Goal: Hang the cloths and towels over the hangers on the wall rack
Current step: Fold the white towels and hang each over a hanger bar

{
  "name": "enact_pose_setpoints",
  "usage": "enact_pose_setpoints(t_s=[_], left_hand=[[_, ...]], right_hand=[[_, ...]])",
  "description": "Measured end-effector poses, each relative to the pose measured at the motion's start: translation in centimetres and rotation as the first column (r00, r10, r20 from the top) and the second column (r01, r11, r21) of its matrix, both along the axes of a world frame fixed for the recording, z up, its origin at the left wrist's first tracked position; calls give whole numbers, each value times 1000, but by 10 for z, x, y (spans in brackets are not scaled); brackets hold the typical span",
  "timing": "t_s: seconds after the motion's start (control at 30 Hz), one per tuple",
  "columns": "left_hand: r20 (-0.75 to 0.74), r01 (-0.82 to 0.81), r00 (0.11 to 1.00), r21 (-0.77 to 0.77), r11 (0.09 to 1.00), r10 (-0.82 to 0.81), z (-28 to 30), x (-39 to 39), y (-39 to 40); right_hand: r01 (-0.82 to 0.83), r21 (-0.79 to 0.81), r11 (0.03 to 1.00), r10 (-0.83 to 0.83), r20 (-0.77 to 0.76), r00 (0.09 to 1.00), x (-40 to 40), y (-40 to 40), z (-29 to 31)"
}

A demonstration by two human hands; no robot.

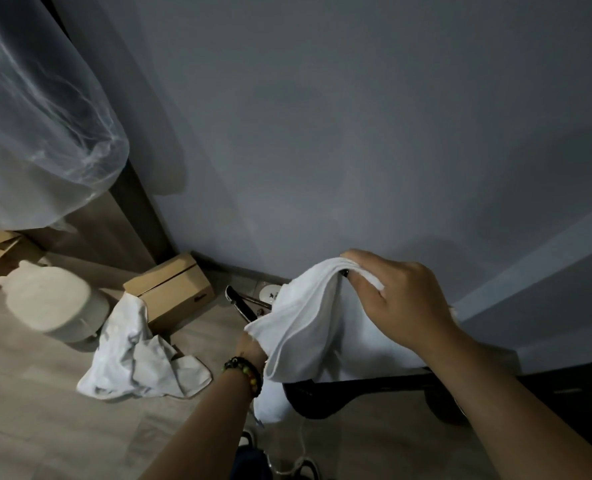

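Since the white towel [308,317] drapes limp over a hanger bar by the wall, it looks light and soft; best held at its edges. Right hand [402,299] pinches its top fold; left hand [251,348] sits half hidden behind it, grip untellable.

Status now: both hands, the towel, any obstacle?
Right hand pinches towel top. Left hand mostly hidden behind towel. Second cloth on floor. No obstacle visible.

Single head-worn wide-angle view, looking forward and steeply down along the grey wall [356,116] to the floor [45,427]. Close range: both forearms enter from the bottom edge, below the wall.
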State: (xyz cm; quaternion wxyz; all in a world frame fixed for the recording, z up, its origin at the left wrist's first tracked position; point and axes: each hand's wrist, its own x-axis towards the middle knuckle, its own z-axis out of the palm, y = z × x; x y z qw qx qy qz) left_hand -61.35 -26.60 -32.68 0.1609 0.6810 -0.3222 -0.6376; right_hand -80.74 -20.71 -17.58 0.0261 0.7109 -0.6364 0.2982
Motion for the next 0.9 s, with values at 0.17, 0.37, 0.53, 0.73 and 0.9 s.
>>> enact_pose_setpoints(t_s=[0.17,0.37,0.53,0.73,0.9], left_hand=[[-309,-175,931,84,981,193,8,3,-1],[-451,-106,883,76,991,129,9,-3,-13],[-408,-3,912,96,995,42,-12,-10,-3],[-93,21,995,-78,997,-28,-10,-23,-17],[166,202,973,-264,943,-162,25,-20,-52]], right_hand=[[140,80,987,-155,226,962,6,-24,11],[300,226,927,-361,312,879,8,-54,20],[305,195,932,-360,411,838,22,-61,26],[337,119,934,-348,523,778,15,-47,45],[528,49,848,-462,556,691,-36,1,48]])
